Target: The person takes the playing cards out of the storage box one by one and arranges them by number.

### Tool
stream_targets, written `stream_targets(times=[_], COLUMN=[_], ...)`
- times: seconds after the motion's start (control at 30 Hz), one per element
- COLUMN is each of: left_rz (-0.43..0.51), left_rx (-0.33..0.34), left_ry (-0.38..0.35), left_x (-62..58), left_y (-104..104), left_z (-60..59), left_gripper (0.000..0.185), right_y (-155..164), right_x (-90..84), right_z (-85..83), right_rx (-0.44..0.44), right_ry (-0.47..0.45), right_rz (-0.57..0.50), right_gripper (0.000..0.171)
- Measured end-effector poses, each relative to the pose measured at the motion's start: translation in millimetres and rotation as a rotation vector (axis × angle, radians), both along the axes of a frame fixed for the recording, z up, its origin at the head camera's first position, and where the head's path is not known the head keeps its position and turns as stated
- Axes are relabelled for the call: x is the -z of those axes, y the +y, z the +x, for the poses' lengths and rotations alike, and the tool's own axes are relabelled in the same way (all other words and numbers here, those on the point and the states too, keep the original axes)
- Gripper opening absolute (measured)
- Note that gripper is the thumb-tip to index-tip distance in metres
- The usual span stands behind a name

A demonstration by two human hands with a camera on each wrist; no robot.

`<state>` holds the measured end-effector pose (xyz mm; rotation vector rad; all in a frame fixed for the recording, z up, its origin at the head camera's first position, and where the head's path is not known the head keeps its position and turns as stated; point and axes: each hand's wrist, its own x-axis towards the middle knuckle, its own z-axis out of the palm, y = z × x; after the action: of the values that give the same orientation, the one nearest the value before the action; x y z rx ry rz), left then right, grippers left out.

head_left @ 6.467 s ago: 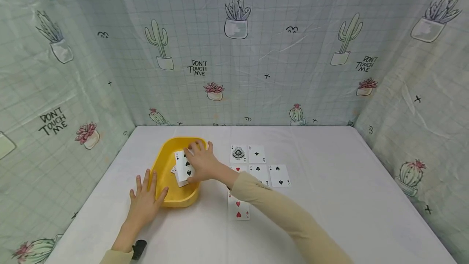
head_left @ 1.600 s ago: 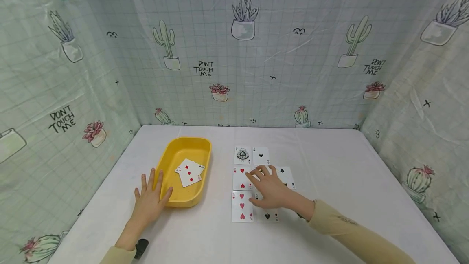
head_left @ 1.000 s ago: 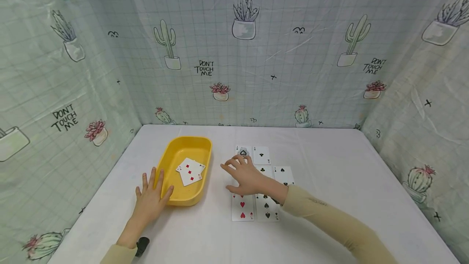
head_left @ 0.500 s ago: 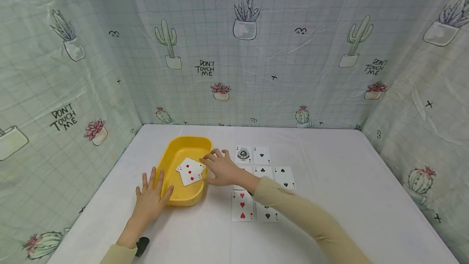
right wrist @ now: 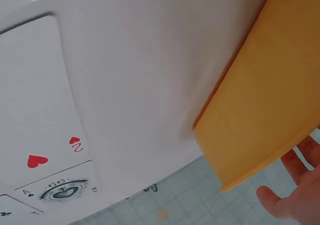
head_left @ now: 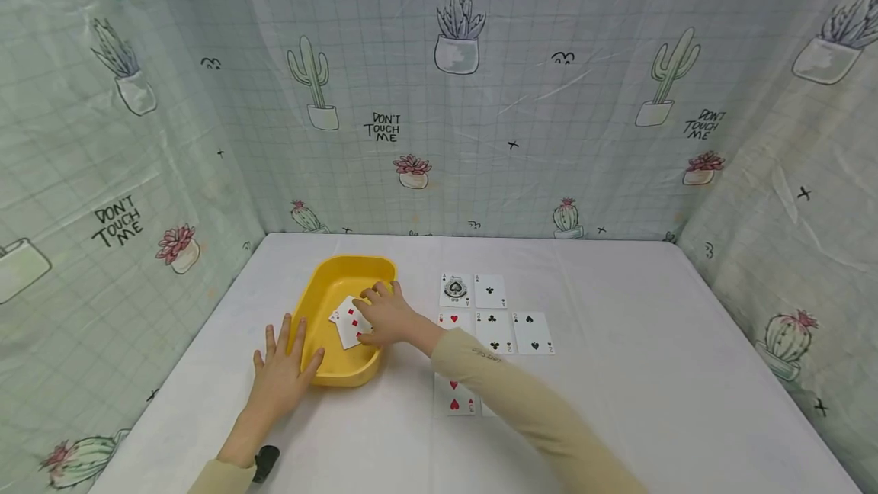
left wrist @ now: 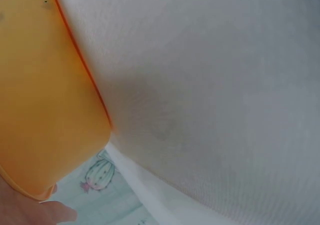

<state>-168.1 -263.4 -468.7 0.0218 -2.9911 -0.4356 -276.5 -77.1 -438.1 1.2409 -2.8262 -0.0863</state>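
Observation:
A yellow tray (head_left: pixel 343 378) stands on the left of the white table. Inside lies a three of diamonds (head_left: pixel 348 320) over at least one other card, now mostly covered. My right hand (head_left: pixel 389 319) reaches over the tray's right rim, its spread fingertips and thumb around that card, which still lies flat. In the right wrist view, the fingers (right wrist: pixel 297 162) show beyond the rim; the card is hidden there. My left hand (head_left: pixel 276 380) rests on the tray's near left rim with straight, spread fingers. Its fingers show at the lower left of the left wrist view.
Face-up cards lie in rows right of the tray: ace of spades (head_left: pixel 456 290), ace of clubs (head_left: pixel 490 292); two of hearts (head_left: pixel 454 319), two of clubs (head_left: pixel 494 332), two of spades (head_left: pixel 533 334); three of hearts (head_left: pixel 454 404). My right sleeve (head_left: pixel 521 402) hides most of another card.
The right hand set a three of spades beside the three of hearts, let go, then moved left over the tray to the three of diamonds. The left hand has stayed on the rim.

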Motion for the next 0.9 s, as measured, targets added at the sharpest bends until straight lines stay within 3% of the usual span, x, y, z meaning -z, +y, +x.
stream_targets(times=[0.5,0.9], left_rz=[-0.006,-0.001], left_rx=[0.01,0.019], left_ry=[0.028,0.057], left_x=[0.0,0.6], left_y=[0.3,-0.2], left_z=[0.0,-0.5], left_gripper=[0.069,0.07], right_y=[-28.3,-34.9], right_x=[10.1,10.0], right_z=[-7.8,-7.1], right_rx=[0.104,0.085], right_ry=[-0.086,-0.06], right_rz=[0.139,0.392], right_gripper=[0.074,0.075])
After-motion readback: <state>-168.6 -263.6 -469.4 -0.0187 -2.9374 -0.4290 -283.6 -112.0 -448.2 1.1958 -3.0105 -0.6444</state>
